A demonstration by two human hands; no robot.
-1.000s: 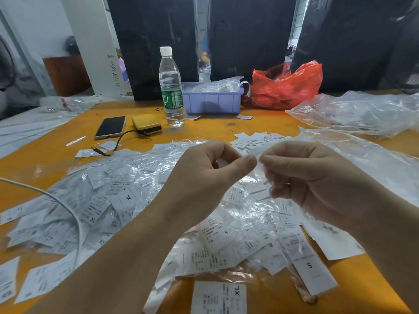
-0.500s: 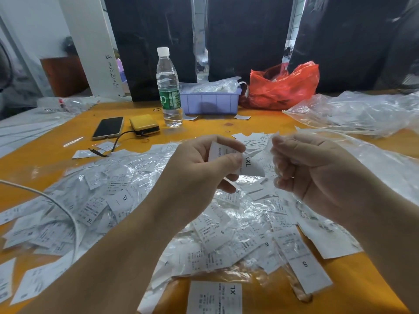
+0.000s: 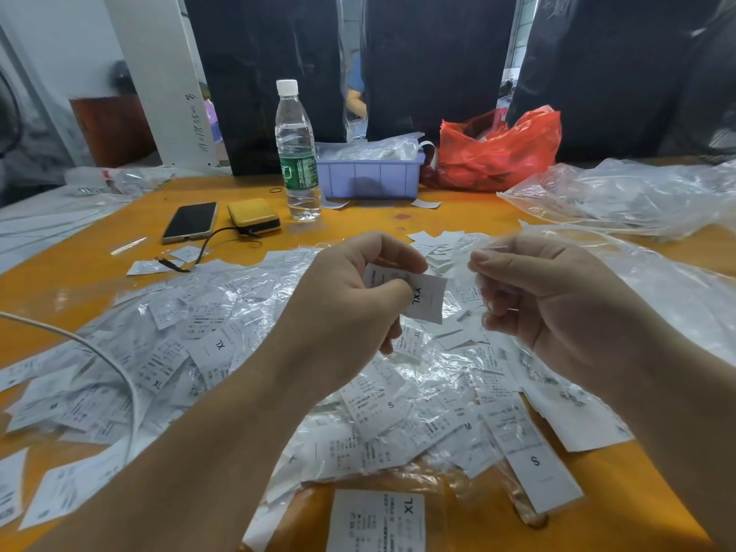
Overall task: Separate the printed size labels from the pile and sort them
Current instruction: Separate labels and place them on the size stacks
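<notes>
Head view: now pinching a freed XXL label [image 3: 424,298] in the left hand [image 3: 346,312] at centre frame, where a second ago both hands met; right hand [image 3: 557,308] drawing aside, curled on a clear sleeve [image 3: 474,249]. Awaiting sorting, above the label pile [image 3: 223,352] on the orange worktop [image 3: 79,264].

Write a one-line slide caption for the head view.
Left hand pinches an XXL size label above the label pile on the orange table; right hand holds clear plastic wrap.
</notes>
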